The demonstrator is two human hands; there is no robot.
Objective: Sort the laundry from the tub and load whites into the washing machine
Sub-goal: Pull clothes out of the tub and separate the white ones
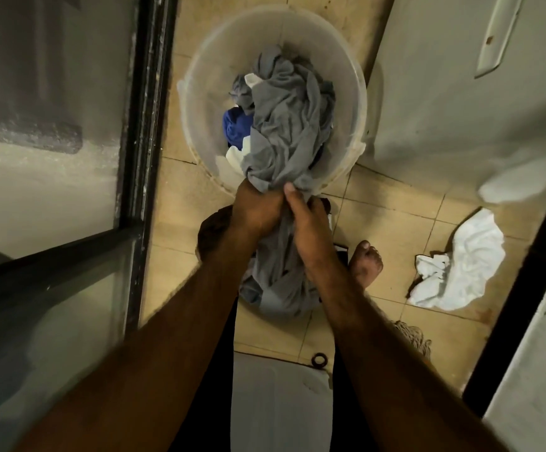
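Note:
A translucent round tub [200,93] stands on the tiled floor ahead of me. A long grey garment [284,125] trails out of it over the near rim and hangs down between my arms. My left hand [255,210] and my right hand [304,220] are side by side, both shut on the grey garment just outside the rim. A blue cloth [234,125] and a white piece [237,154] lie in the tub beside it. A white cloth [460,265] lies crumpled on the floor at the right.
A glass door with a dark metal frame [141,125] runs along the left. A white appliance wall [444,93] rises at the right, next to the tub. My bare foot [366,259] stands on the tiles. A mop head [412,337] lies near it.

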